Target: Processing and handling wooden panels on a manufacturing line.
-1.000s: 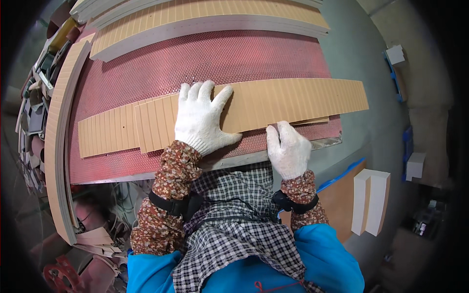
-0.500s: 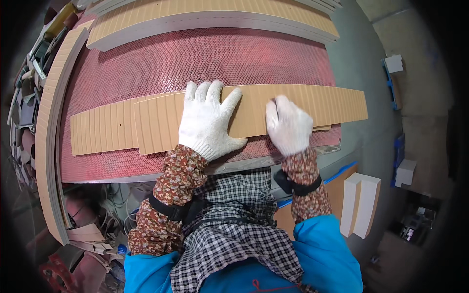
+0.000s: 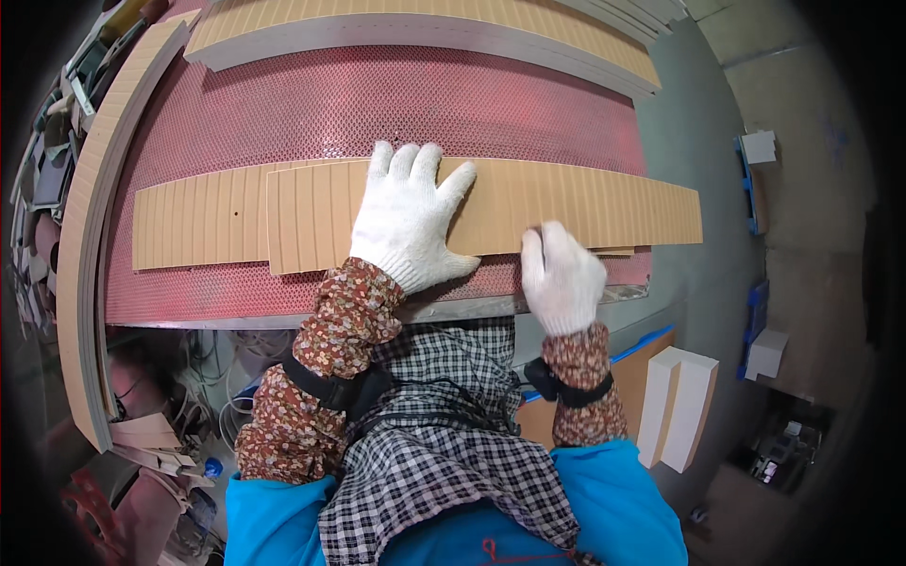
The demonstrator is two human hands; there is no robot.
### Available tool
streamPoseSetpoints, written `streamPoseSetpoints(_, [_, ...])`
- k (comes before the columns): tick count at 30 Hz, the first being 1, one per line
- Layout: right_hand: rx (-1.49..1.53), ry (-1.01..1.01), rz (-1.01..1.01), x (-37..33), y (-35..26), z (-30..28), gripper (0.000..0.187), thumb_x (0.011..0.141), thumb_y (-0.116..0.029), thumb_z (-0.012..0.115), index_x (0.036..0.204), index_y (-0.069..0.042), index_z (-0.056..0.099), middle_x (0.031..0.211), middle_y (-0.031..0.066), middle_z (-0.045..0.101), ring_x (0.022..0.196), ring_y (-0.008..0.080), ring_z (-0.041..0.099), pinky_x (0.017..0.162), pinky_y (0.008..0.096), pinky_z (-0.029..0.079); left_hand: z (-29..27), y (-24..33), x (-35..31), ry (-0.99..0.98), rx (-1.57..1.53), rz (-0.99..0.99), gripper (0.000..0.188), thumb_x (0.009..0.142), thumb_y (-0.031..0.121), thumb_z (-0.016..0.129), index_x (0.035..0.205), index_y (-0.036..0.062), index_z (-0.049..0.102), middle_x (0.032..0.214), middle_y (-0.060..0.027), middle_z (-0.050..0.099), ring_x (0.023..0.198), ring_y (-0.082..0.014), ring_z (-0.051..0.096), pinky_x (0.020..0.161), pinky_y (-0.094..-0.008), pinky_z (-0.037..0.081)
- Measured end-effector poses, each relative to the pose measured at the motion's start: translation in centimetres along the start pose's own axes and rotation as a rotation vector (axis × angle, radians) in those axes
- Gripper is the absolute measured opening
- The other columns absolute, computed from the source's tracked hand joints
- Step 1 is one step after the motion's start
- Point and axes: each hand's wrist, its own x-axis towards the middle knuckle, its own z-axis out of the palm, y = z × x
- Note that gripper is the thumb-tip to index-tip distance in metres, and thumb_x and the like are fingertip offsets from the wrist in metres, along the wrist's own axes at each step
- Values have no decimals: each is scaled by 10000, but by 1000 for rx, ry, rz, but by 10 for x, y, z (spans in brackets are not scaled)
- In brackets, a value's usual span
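A long tan wood-grain board with tapered ends lies across the textured red mat. Under its left part sticks out a second, similar board with a small dark hole. My left hand, in a white knit glove, presses flat on the upper board, fingers spread and thumb out to the right. At the near edge of that board, my right hand is closed, also gloved. A thin dark line shows between its fingers; what they hold, if anything, is hidden.
Stacked curved boards lie along the far side of the table, and another stack runs down its left. Pieces of scrap are heaped beyond that. White blocks stand right of my right arm.
My right hand has come down and nearer to me, from over the board to its near edge. The left hand stays pressed on the board, and the whole view has shifted slightly.
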Motion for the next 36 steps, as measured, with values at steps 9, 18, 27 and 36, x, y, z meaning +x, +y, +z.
streamPoseSetpoints(9, [-44, -42, 14, 70, 12, 27, 247, 1026, -279, 601, 937, -62, 679, 800, 160, 745, 715, 355, 746, 650, 468, 590, 1, 0, 2, -77, 10, -29, 945, 627, 527, 893, 1427, 120, 598, 1354, -227, 554, 1283, -406, 514, 1182, -588, 343])
streamPoseSetpoints(18, [-45, -47, 52, 51, 10, 25, 257, 1037, -299, 596, 976, -70, 698, 814, 166, 750, 712, 360, 747, 648, 472, 592, 4, 0, 2, -89, 13, -39, 931, 625, 530, 884, 1403, 94, 616, 1325, -228, 576, 1317, -416, 517, 1201, -584, 323])
streamPoseSetpoints(27, [15, -66, 130, -53, 3, -4, 183, 997, -230, 670, 888, -83, 653, 761, 157, 720, 665, 371, 718, 601, 475, 562, 4, -1, 1, -65, -34, -35, 931, 653, 550, 883, 1412, 86, 609, 1403, -258, 557, 1384, -446, 484, 1237, -613, 286])
streamPoseSetpoints(36, [238, -19, -63, -24, -32, -6, 116, 996, -173, 695, 1051, -74, 722, 900, 181, 748, 800, 389, 743, 703, 447, 585, -68, -54, -109, 447, -24, -144, 419, 771, 273, 901, 1077, 52, 720, 1091, -151, 721, 1065, -355, 677, 951, -466, 535])
